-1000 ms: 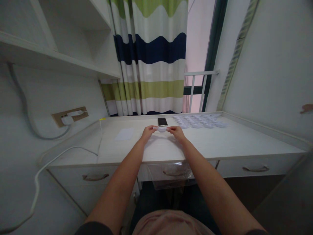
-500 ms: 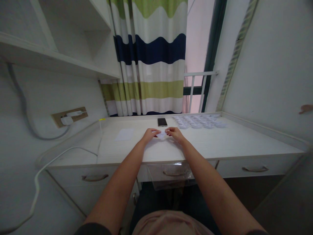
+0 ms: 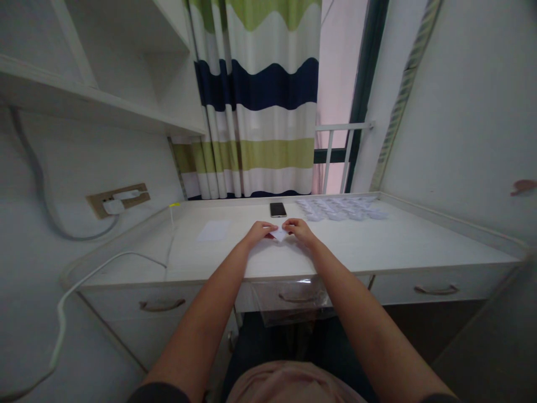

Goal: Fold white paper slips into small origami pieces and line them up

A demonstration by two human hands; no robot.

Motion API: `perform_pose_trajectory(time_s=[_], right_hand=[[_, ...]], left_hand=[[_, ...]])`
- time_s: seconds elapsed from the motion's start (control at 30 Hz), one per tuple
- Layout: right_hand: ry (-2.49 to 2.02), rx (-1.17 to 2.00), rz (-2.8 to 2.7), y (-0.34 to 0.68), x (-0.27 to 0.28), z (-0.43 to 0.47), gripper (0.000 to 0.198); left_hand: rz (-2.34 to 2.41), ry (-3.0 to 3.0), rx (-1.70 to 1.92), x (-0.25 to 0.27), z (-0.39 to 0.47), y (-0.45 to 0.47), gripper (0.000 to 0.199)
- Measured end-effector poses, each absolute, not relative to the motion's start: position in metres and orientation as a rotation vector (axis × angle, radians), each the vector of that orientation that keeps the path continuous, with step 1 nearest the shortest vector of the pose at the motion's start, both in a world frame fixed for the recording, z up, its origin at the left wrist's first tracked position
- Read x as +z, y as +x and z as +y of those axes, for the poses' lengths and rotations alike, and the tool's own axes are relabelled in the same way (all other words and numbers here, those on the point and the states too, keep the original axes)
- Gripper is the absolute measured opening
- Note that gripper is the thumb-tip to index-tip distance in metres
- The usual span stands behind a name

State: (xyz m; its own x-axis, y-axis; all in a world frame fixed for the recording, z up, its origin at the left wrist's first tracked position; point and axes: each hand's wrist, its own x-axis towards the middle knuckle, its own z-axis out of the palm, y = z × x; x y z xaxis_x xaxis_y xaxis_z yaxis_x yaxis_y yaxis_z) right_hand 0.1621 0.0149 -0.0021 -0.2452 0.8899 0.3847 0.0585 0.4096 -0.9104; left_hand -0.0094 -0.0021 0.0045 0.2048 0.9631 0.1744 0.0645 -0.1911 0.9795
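Note:
Between my two hands is a small piece of folded white paper (image 3: 279, 234), its lower end coming to a point. My left hand (image 3: 259, 232) pinches its left side with thumb and fingers. At the upper right edge, my right hand (image 3: 298, 228) grips the paper with its fingertips closed. Both hands are just above the white desk (image 3: 235, 257). Behind them lies a dark phone (image 3: 277, 210). To the left rests a flat stack or sheet of white paper (image 3: 213, 230). Several folded white paper pieces (image 3: 339, 208) stand in rows at the back right.
A clear plastic sheet (image 3: 289, 302) hangs over the desk's front edge before a drawer handle. A white cable (image 3: 113, 260) runs across the left end of the desk. Shelves (image 3: 104, 106) overhang on the left, and a striped curtain (image 3: 272, 123) hangs behind.
The folded paper has turned slightly between my fingers, and its pointed lower end now shows more plainly. Both hands stay nearly in place.

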Motion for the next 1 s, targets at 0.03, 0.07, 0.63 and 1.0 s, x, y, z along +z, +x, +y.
perform_pose_trajectory(time_s=[0.03, 0.07, 0.63, 1.0], right_hand=[[-0.858, 0.994, -1.596, 0.1624, -0.0022, 0.0152, 0.010], [-0.863, 0.992, -1.570, 0.1627, -0.0023, 0.0154, 0.010], [-0.902, 0.996, -1.406, 0.1663, -0.0033, 0.0198, 0.027], [-0.873, 1.062, -1.212, 0.1682, -0.0031, 0.0236, 0.028]], left_hand=[[1.027, 1.482, 1.147, 0.0055, -0.0029, -0.0096, 0.025], [1.029, 1.468, 1.151, 0.0065, -0.0037, -0.0099, 0.024], [1.049, 1.407, 1.152, 0.0090, -0.0056, -0.0107, 0.017], [0.985, 1.336, 1.158, 0.0093, -0.0064, -0.0117, 0.016]])
